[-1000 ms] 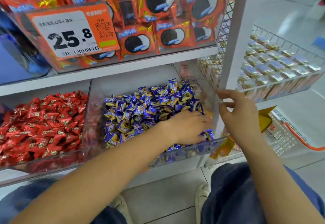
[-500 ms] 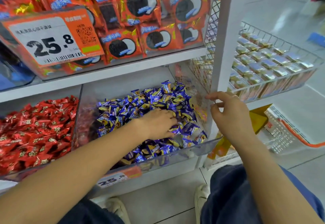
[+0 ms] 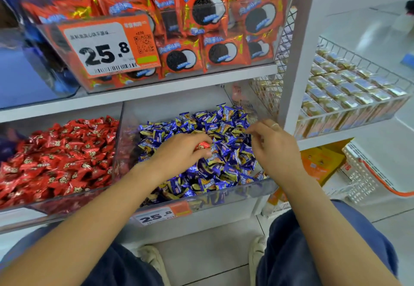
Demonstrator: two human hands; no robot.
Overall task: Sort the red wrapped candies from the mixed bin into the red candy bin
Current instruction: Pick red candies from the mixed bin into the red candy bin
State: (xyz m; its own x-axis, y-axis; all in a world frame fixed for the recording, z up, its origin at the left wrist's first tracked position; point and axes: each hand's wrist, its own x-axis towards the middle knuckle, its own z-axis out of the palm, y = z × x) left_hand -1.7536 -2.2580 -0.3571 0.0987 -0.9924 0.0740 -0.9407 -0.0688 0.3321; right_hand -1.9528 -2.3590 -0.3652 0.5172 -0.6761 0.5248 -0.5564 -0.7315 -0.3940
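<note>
Knees and white shoes (image 3: 152, 261) sit low on the floor by the shelf. The left hand (image 3: 179, 153) curls its fingers (image 3: 207, 152) round one red candy (image 3: 202, 145) over the blue candies (image 3: 226, 133) in the mixed bin (image 3: 235, 190). The right hand (image 3: 274, 149) hangs loose above it, holding nothing, and the red candy bin (image 3: 67, 202) sits just left.

Left hand (image 3: 181, 153) is palm-down at the end of a bare forearm reaching in from the lower left, fingers curled, fingertips pinching a red candy (image 3: 202, 145). Right hand (image 3: 273, 149) comes in from the lower right, wrist bent, back of the hand toward the camera, a ring on one finger. Its fingers are loosely curled and pointing left; looks like it holds nothing, though the fingertips are partly hidden.
</note>
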